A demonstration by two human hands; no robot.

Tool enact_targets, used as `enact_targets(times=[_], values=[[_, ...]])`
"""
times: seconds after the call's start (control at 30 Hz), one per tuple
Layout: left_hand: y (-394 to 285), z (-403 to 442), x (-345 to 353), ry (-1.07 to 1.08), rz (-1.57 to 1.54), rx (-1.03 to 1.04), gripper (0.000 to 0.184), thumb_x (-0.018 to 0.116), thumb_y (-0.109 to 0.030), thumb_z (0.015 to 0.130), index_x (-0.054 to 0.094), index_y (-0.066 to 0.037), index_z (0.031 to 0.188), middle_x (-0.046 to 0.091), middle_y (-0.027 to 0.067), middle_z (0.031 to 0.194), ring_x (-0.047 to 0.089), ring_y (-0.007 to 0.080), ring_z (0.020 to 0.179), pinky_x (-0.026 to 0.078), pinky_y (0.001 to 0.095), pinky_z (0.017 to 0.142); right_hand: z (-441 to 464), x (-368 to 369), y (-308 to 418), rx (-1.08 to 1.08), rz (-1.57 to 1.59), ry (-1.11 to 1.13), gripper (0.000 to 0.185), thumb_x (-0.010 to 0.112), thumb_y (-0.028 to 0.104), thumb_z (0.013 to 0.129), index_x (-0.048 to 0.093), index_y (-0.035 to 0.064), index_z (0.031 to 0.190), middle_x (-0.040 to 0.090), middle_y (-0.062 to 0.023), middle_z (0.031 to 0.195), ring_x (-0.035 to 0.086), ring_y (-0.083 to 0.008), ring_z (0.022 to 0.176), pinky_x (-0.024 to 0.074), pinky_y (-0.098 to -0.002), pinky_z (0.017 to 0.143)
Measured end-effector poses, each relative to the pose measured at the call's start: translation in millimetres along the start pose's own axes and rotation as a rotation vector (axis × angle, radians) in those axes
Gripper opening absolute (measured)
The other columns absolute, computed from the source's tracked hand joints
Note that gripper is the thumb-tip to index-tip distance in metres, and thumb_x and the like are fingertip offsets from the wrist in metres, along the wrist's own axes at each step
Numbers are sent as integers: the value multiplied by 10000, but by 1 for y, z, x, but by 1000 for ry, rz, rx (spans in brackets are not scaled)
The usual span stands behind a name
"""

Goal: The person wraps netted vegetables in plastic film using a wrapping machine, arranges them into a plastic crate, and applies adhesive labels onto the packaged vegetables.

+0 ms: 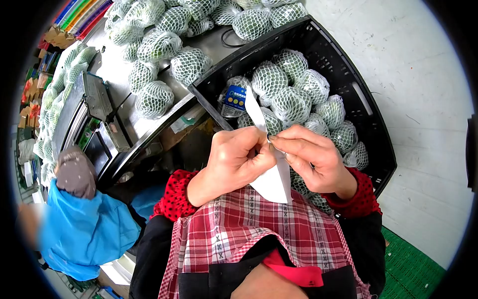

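Note:
My left hand (236, 162) is closed on a white paper strip (275, 183), its thumb and fingers pinching the middle. Close against it, my right hand (316, 159) pinches the same strip at its right edge. One narrow end points up past the fingers, while the wider end hangs over my plaid apron (224, 224). Just beyond my hands is a black crate (348, 55) holding several round green items (291, 105) in white foam netting. On one netted item a blue label (234, 101) shows. My fingers cover the strip's middle.
More netted items (159, 46) lie on a metal table (112, 55) at upper left. Beside it stands a metal-framed device (102, 107). A person in a blue top (84, 234) is at lower left. A pale wall or panel (423, 124) runs along the right, above green slatted flooring (411, 266).

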State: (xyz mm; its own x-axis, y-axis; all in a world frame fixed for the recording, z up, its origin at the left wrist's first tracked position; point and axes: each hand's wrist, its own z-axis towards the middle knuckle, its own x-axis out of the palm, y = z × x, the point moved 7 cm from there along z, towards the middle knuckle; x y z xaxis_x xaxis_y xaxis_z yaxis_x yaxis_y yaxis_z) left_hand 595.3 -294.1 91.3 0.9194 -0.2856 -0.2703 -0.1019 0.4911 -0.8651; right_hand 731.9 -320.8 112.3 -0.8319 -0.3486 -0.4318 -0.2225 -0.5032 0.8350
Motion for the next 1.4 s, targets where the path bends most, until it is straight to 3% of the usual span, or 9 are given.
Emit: enact_targets(times=[0.07, 0.3, 0.4, 0.83, 0.9, 0.97, 1.07, 1.2, 1.4], values=[[1, 0, 2, -22, 22, 8, 90, 651, 47, 739, 570, 15, 715, 501, 76, 544, 501, 144, 433, 404, 277, 416, 1, 2, 6, -74, -211, -46, 282, 577, -65, 842, 616, -84, 1121, 603, -175, 998, 632, -281, 847, 520, -336, 703], [-4, 5, -2, -26, -13, 50, 75, 621, 67, 723, 561, 23, 709, 489, 85, 544, 507, 169, 443, 401, 287, 425, 1, -8, 2, -27, -125, -83, 243, 581, -32, 867, 632, -75, 1100, 624, -167, 948, 637, -266, 807, 517, -332, 691], [3, 3, 0, 24, -111, -18, 60, 601, 61, 733, 574, 25, 693, 543, 78, 554, 542, 132, 458, 413, 265, 432, -4, -7, -17, 204, 218, -27, 227, 530, 8, 937, 650, -54, 1120, 650, -136, 962, 631, -197, 828, 494, -294, 713], [10, -5, 10, 145, -591, -311, 102, 564, 86, 747, 645, 28, 725, 648, 52, 622, 602, 82, 531, 445, 222, 472, -29, -4, -40, 415, 671, 13, 265, 506, 39, 938, 642, -82, 1130, 688, -114, 1021, 636, -155, 925, 482, -259, 813], [12, -6, -4, 101, -751, -291, 135, 535, 91, 769, 652, 34, 734, 659, 85, 624, 619, 101, 538, 475, 222, 495, -37, -26, -55, 399, 990, -281, 272, 495, 42, 934, 631, -97, 1125, 695, -144, 1042, 638, -157, 948, 484, -262, 837], [13, -10, 4, 104, -702, -388, 145, 523, 77, 806, 651, 30, 757, 663, 74, 638, 612, 94, 542, 471, 221, 497, -37, -27, -53, 438, 963, -288, 271, 480, 37, 939, 623, -106, 1118, 685, -166, 1095, 647, -186, 992, 495, -287, 864], [11, -9, 11, 90, -555, -325, 67, 573, 33, 842, 624, 26, 799, 638, 18, 647, 552, 40, 531, 433, 199, 490, -34, -19, -37, 344, 432, -286, 231, 482, 24, 952, 629, -84, 1094, 671, -166, 1128, 651, -231, 1029, 504, -328, 888], [9, -5, 15, 105, -322, -244, 63, 644, 32, 806, 592, 8, 781, 586, -27, 613, 483, -4, 495, 363, 176, 439, -21, -22, -15, 154, 240, -268, 203, 495, 27, 957, 636, -69, 1067, 670, -175, 1092, 660, -237, 988, 510, -325, 861], [-3, 2, 12, 97, -155, -143, 117, 691, 2, 782, 576, -1, 759, 562, -6, 590, 465, 4, 464, 364, 198, 414, -15, -18, -5, 115, 53, -170, 164, 526, 14, 933, 633, -48, 1041, 656, -169, 1080, 670, -264, 947, 530, -325, 812]])
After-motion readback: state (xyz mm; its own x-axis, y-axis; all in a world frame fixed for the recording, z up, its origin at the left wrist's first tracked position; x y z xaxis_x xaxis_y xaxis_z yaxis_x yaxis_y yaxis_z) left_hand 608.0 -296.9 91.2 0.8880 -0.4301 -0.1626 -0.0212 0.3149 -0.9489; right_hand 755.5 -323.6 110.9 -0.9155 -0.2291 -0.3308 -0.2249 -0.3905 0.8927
